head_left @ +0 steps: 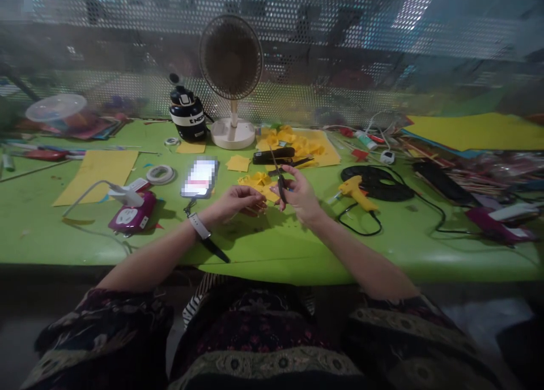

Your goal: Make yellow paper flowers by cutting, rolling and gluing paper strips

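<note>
My right hand [301,195] is closed around the handles of a pair of scissors [280,180], its blades pointing up and away from me. Beside it on the left, my left hand [240,202] has its fingers pinched together; whatever sits between them is too small to make out. Just beyond both hands lie yellow paper pieces [255,180], partly hidden by my fingers. Farther back, a black stapler [274,155] rests near a heap of curled yellow paper shapes [300,143] on a yellow sheet [330,150].
A yellow glue gun [357,193] with a black cord lies to the right. Left are a phone [199,177], a tape roll [160,174] and a purple power socket [132,213]. A fan [233,132] and a dark bottle [187,115] stand behind on the green table [255,254].
</note>
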Motion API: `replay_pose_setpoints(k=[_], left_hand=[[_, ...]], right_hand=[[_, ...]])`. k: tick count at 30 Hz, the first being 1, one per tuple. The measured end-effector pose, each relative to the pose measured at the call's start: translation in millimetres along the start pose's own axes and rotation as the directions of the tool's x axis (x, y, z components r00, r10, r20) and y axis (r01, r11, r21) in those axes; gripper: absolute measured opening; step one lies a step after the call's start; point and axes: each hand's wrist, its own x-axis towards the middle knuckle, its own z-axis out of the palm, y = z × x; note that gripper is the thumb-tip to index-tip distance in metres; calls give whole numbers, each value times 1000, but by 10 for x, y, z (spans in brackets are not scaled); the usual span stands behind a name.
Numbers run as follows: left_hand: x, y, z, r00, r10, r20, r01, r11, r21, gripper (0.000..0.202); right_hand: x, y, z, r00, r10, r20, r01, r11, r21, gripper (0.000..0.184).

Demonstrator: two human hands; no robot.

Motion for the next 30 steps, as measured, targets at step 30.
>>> replay_pose_setpoints(k=[30], left_hand=[[-45,383,-371,988,9,153,-54,955,293,27]], right_hand=[[-25,-215,-193,959,166,229,-122,974,-193,60]])
